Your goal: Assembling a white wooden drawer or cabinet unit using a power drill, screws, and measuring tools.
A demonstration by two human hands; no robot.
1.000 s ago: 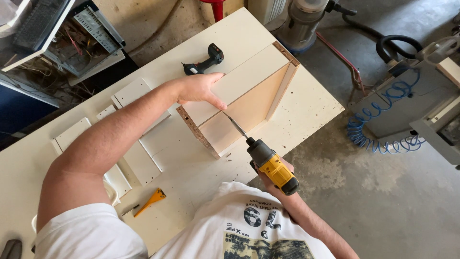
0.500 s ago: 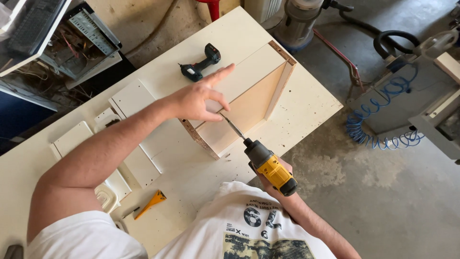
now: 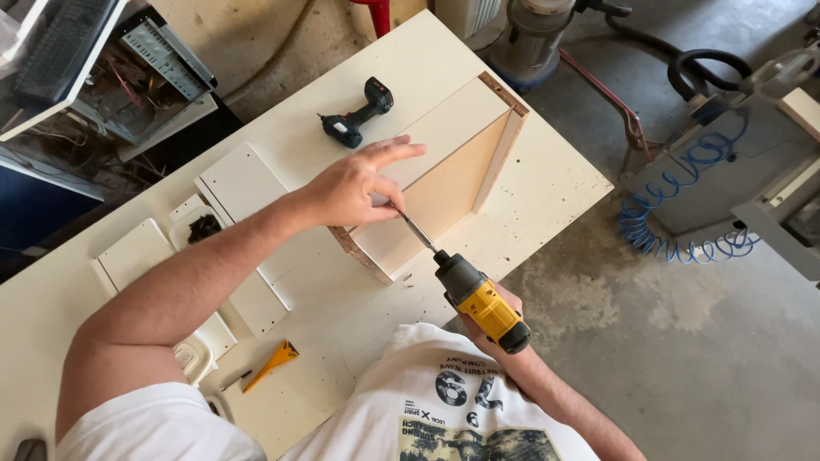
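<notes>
I see the right hand [image 3: 500, 320] wrapped tight round the grip of a yellow-and-black cordless drill [image 3: 478, 299], fingers pressed closed on the handle, mostly hidden beneath the tool's blocky body. Its long slim steel bit [image 3: 414, 230] slants up-left into the wooden box [image 3: 436, 183], which I take as my landmark: an open-sided frame of pale, smooth-faced board with raw, brown chipboard edges, standing on the table. The left hand [image 3: 354, 188] rests on the box's near upper edge, thumb and forefinger drawn together right at the bit's tip while the other fingers stretch flat along the top panel; whether a screw sits between them I cannot tell. The box stands on a cream worktable [image 3: 547, 183], its surface matt and speckled with small marks. Beyond the box, toward the far table edge, lies a second drill [image 3: 357, 115], dark green and black, on its side. Left of the box lie flat white panels [image 3: 239, 183] with rounded corners, and a small shallow tray of dark bits [image 3: 203, 227]. Nearer me than the box, left of my shirt, lies an orange wedge-shaped tool [image 3: 273, 363]. Right of the box the table ends in a clean corner with only a narrow strip of bare top; past it is rough grey concrete floor [image 3: 683, 358] and a coiled blue air hose [image 3: 675, 213].
</notes>
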